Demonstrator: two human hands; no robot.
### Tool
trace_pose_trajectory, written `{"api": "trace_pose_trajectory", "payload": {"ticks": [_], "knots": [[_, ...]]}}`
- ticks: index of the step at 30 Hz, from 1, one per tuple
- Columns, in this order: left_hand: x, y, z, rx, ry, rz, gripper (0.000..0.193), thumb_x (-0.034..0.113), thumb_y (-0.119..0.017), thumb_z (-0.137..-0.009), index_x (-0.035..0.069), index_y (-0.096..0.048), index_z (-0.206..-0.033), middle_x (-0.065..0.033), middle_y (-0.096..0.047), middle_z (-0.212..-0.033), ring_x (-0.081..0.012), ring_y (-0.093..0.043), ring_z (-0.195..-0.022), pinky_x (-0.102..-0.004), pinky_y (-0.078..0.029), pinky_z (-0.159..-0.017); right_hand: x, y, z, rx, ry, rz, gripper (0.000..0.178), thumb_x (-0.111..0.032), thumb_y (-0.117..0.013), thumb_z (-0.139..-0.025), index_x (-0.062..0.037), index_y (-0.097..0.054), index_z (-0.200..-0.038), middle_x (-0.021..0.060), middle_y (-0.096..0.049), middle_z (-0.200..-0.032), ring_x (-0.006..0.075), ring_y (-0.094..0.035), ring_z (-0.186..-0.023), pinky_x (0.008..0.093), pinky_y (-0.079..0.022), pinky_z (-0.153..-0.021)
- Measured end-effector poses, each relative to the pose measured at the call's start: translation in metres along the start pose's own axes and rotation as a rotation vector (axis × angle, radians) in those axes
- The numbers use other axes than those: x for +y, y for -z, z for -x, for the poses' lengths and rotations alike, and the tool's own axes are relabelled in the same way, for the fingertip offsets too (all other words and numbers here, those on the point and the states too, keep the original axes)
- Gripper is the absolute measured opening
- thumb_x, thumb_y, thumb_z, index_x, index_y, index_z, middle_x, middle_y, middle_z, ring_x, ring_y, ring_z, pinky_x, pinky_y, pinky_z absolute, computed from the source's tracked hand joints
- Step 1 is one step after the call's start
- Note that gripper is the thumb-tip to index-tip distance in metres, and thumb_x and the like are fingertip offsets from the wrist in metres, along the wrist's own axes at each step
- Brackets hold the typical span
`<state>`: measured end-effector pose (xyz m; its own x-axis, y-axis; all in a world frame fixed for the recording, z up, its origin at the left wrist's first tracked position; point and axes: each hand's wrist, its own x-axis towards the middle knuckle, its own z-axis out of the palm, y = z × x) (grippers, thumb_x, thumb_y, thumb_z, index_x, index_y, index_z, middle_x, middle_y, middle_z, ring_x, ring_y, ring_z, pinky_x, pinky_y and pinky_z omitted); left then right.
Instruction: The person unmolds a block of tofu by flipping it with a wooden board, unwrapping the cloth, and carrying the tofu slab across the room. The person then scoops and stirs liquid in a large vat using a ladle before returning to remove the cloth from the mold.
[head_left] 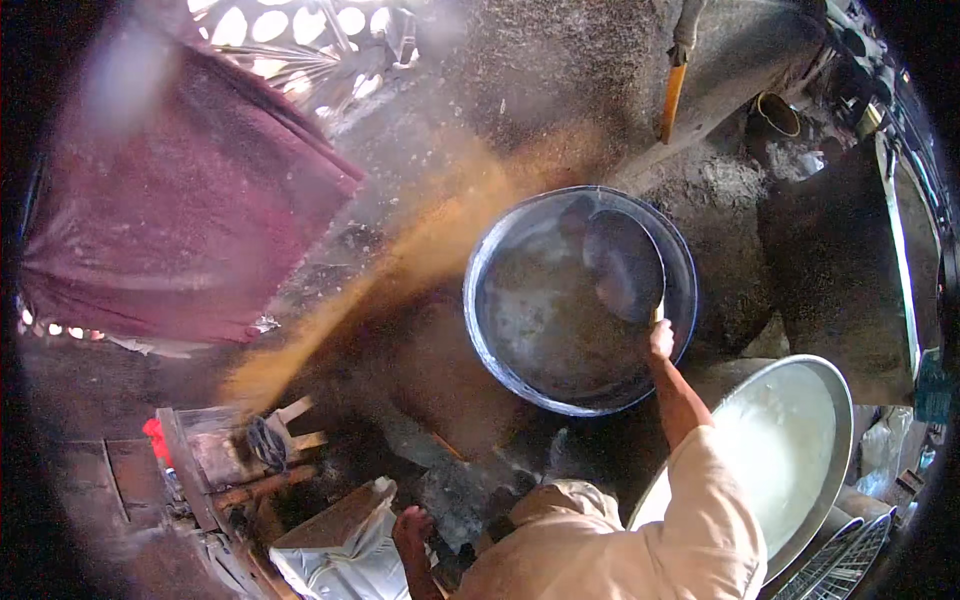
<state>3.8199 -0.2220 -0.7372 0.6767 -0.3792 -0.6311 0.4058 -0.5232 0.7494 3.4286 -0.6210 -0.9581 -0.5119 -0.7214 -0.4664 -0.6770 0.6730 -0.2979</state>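
Note:
My right hand is closed round the short pale handle of a large, round, dark scoop. The scoop lies inside a wide metal pan, over its right half. Murky, greyish-brown liquid fills the pan's bottom, with paler patches on the left. Low on the left, my left hand hangs with its fingers curled and nothing visible in them. It is beside a white sack, apart from the pan.
A wide basin of whitish liquid stands close to my right arm. Dark red cloth hangs at the left. A wooden-handled tool leans on the far wall, and a bucket sits far right. At lower left is a wooden frame.

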Motion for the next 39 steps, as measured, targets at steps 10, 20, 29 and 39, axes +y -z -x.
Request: {"api": "trace_pose_trajectory", "payload": {"ticks": [10,20,29,39], "knots": [[-0.005,0.016,-0.012,0.009,-0.265,-0.186,0.029,0.024,-0.059,-0.08,0.0,-0.053,-0.093,-0.0091,-0.059,-0.086,-0.015,-0.057,-0.071,-0.0252,-0.046,-0.059,0.055,-0.119,0.044,-0.453,-0.083,-0.419,0.023,-0.029,-0.055,-0.074,-0.01,-0.051,-0.062,0.007,-0.057,-0.067,0.0231,-0.055,-0.061,0.0351,-0.047,-0.051],[-0.008,0.026,0.006,-0.002,-0.119,0.028,0.024,0.02,-0.055,-0.082,0.001,-0.055,-0.095,-0.0094,-0.061,-0.082,-0.0181,-0.059,-0.067,-0.0266,-0.047,-0.056,0.026,-0.17,0.127,-1.268,-0.322,-1.57,0.011,-0.01,-0.054,-0.077,-0.0002,-0.049,-0.078,0.0057,-0.046,-0.06,0.0197,-0.047,-0.049,0.0319,-0.041,-0.043],[-0.017,0.031,-0.01,-0.281,-0.214,-0.042,0.024,0.019,-0.055,-0.08,0.006,-0.053,-0.1,-0.0069,-0.061,-0.086,-0.0152,-0.06,-0.071,-0.0248,-0.046,-0.062,-0.006,0.045,0.23,-0.941,-0.121,-1.287,0.004,-0.007,-0.045,-0.08,-0.0044,-0.042,-0.078,0.0022,-0.042,-0.056,0.0119,-0.042,-0.045,0.0247,-0.037,-0.038],[-0.049,0.067,-0.005,-0.614,-0.267,-0.146,0.022,0.021,-0.051,-0.083,0.007,-0.052,-0.1,-0.0055,-0.06,-0.089,-0.0134,-0.059,-0.072,-0.0238,-0.045,-0.061,0.138,0.191,0.346,-0.864,-0.268,-1.51,0.013,-0.006,-0.043,-0.081,-0.0056,-0.033,-0.073,0.0017,-0.04,-0.056,0.0095,-0.041,-0.043,0.0201,-0.038,-0.038]]}}
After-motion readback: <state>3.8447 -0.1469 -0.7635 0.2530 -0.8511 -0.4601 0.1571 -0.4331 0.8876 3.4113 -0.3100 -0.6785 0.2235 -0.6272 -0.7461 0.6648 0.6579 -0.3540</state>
